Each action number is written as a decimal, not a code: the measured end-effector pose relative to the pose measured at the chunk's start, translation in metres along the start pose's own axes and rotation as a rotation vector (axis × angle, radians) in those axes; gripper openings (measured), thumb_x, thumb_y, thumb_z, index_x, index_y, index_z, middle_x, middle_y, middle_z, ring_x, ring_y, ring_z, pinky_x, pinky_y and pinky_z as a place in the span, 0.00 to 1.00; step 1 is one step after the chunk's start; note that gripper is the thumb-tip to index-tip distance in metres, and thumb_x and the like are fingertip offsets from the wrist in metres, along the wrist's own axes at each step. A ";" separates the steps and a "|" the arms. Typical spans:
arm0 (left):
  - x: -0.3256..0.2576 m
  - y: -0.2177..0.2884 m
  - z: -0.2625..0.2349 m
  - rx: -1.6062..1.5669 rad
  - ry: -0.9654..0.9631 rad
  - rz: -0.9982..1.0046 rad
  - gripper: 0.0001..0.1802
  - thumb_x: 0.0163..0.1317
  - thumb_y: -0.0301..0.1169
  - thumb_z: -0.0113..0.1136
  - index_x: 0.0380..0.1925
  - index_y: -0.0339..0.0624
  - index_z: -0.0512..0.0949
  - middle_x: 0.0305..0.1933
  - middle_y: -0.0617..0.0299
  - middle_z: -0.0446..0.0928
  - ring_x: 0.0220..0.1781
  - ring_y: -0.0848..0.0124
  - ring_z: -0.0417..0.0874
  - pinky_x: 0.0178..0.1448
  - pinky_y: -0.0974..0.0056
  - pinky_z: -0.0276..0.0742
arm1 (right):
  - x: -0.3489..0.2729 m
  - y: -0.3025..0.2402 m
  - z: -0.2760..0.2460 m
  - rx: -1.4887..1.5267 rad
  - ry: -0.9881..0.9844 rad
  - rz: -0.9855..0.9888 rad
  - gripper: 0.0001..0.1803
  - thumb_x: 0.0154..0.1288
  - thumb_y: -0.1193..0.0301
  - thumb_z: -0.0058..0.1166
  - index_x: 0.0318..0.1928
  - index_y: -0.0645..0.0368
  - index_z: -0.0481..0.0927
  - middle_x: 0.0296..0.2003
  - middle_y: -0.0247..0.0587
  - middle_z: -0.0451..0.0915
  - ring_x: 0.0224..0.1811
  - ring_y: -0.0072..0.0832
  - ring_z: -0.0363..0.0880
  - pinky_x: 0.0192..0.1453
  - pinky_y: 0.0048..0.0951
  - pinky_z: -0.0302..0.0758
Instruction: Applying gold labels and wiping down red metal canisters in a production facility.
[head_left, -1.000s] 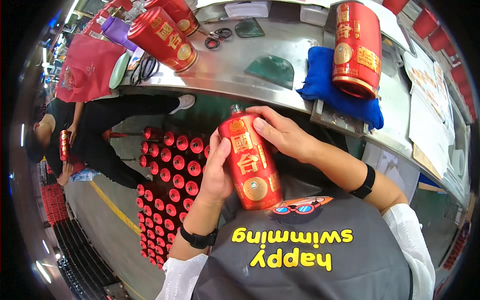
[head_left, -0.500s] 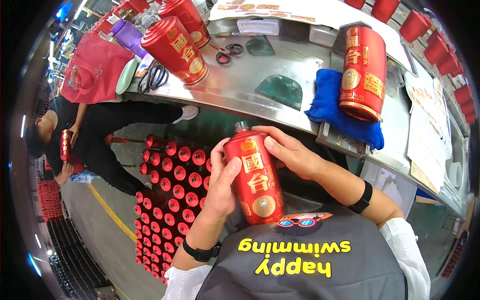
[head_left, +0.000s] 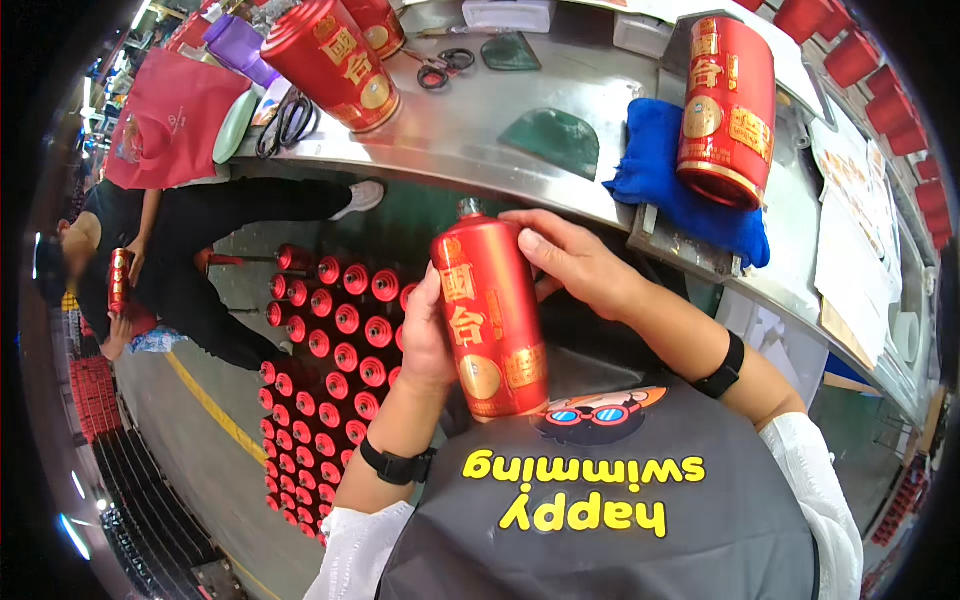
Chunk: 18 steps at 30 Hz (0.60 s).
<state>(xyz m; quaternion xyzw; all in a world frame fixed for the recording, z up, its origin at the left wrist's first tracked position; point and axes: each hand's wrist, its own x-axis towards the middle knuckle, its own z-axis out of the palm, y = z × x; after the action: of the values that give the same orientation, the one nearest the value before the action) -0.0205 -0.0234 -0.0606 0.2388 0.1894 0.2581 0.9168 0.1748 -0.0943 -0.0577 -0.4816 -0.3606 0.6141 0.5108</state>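
A red bottle (head_left: 500,320) with gold lettering and a round gold seal stands nearly upright against my dark apron, leaning a little. Around its left side my left hand (head_left: 428,335) is closed, the fingertips hidden behind the bottle. My right hand (head_left: 575,262) grips the upper right shoulder, thumb on the front and fingers by the neck. The short neck at the top is bare of any cap. On a blue cloth (head_left: 640,165) at the bench edge lies another red bottle (head_left: 727,110), tilted, its base toward me.
The metal bench (head_left: 450,120) holds more red bottles (head_left: 335,65), black scissors (head_left: 290,122), a second pair of scissors (head_left: 445,68) and green pads (head_left: 552,142). Many red bottles (head_left: 345,357) stand in rows on the floor at left. A seated co-worker (head_left: 180,240) holds a red bottle.
The bottle in my hands has turned about its length, bringing the label's right side into view. The left fingers have slid back round its side. The whole view has shifted slightly.
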 end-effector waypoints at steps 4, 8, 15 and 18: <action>0.002 -0.005 -0.008 -0.046 -0.049 0.048 0.28 0.72 0.49 0.38 0.57 0.36 0.70 0.52 0.52 0.79 0.49 0.63 0.83 0.55 0.59 0.80 | 0.002 0.000 0.000 -0.014 0.019 0.034 0.29 0.73 0.51 0.46 0.64 0.59 0.68 0.44 0.35 0.75 0.43 0.19 0.74 0.40 0.25 0.78; 0.005 -0.010 -0.018 -0.043 -0.011 0.060 0.29 0.72 0.49 0.37 0.55 0.35 0.72 0.49 0.52 0.80 0.47 0.63 0.84 0.52 0.59 0.82 | 0.004 0.002 -0.001 -0.094 0.036 0.039 0.30 0.72 0.50 0.47 0.63 0.60 0.69 0.44 0.33 0.75 0.42 0.18 0.73 0.42 0.23 0.74; 0.009 -0.018 -0.020 -0.096 0.065 -0.113 0.42 0.65 0.62 0.38 0.62 0.33 0.65 0.51 0.39 0.76 0.44 0.48 0.83 0.47 0.50 0.83 | 0.007 0.007 0.000 -0.154 0.041 -0.001 0.31 0.71 0.49 0.49 0.62 0.60 0.70 0.45 0.34 0.75 0.43 0.20 0.73 0.47 0.25 0.72; 0.008 -0.020 -0.015 -0.109 -0.031 -0.104 0.43 0.67 0.64 0.33 0.60 0.34 0.67 0.52 0.42 0.76 0.47 0.53 0.83 0.50 0.53 0.83 | 0.008 0.010 -0.001 -0.149 0.023 -0.003 0.30 0.71 0.50 0.50 0.61 0.61 0.70 0.45 0.35 0.76 0.43 0.20 0.73 0.47 0.25 0.72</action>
<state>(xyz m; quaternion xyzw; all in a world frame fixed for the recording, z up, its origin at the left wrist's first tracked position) -0.0140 -0.0292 -0.0858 0.1822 0.1730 0.2165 0.9434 0.1726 -0.0882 -0.0688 -0.5247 -0.3999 0.5793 0.4787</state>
